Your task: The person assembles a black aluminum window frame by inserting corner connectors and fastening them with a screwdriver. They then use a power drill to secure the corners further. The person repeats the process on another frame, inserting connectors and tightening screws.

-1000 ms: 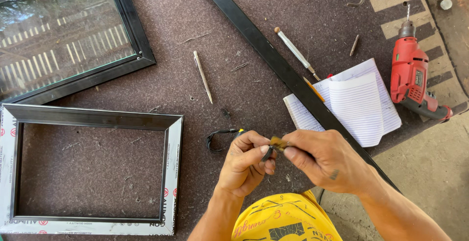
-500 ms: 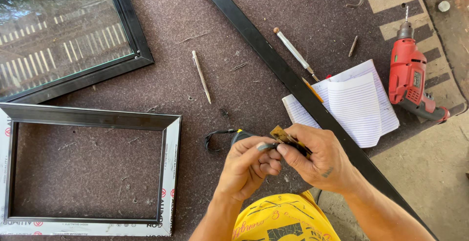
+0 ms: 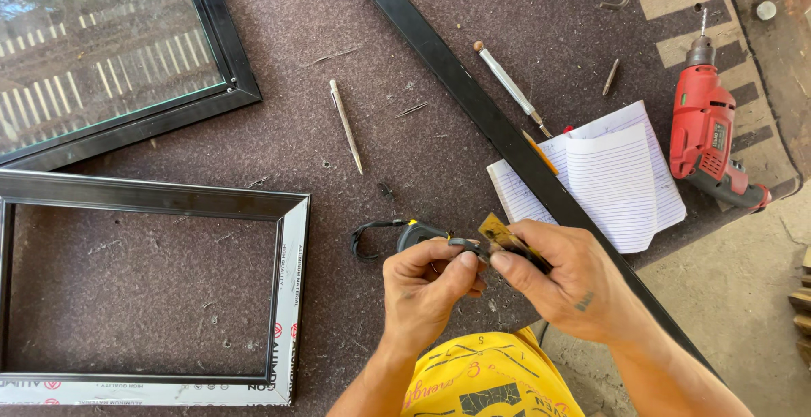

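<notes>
My left hand (image 3: 427, 286) is closed around a small black-and-yellow tape measure (image 3: 420, 234); its black wrist loop (image 3: 365, 239) lies on the brown felt worktop. My right hand (image 3: 566, 286) meets it from the right. That hand's thumb and forefinger pinch a short yellowish strip (image 3: 498, 234) right at the tape measure. Both hands hover just above the worktop, near its front edge. A long black metal bar (image 3: 473, 100) runs diagonally under my right hand.
An aluminium frame with protective film (image 3: 287, 282) lies at the left, a glazed black frame (image 3: 127, 62) behind it. A lined notebook (image 3: 617, 172), red drill (image 3: 710, 134), screwdriver (image 3: 507, 83) and pencil-like scribe (image 3: 346, 125) lie around. Yellow cloth (image 3: 490, 379) shows at the bottom.
Both hands stay together at the same spot. The pinched strip has shifted slightly up and to the right between the fingers.
</notes>
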